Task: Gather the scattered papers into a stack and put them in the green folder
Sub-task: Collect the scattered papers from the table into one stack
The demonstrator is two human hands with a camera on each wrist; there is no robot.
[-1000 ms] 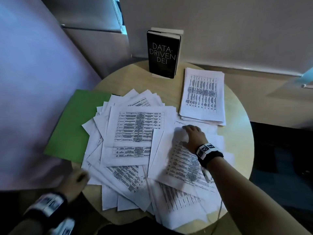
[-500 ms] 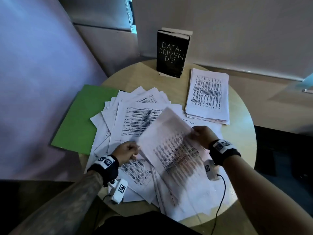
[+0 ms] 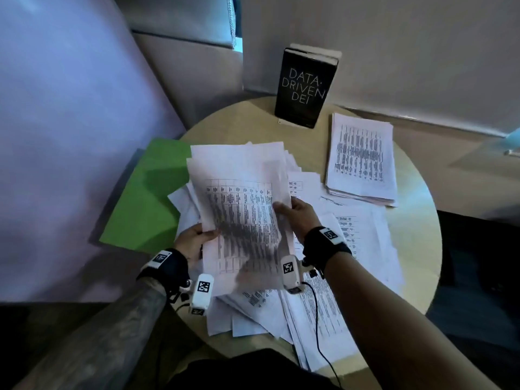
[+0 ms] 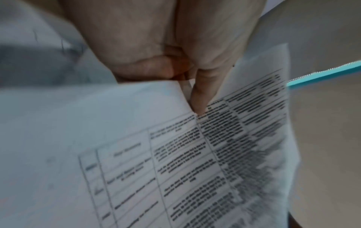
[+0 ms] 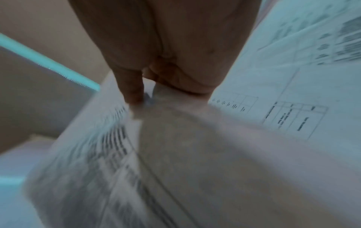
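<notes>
Above loose papers, beside folder, both hands' fingers seemingly pinch lifted sheets.

Office or meeting nook, by the look of it. Small round wooden table pushed into a corner of plain pale walls. Printed sheets of tables spread over the top; a neat pile of the same at the far right. Green folder at the left edge. Black business book, cover reading "DATA-DRIVEN DEI", stands upright at the back. Dark floor beyond the table.
</notes>
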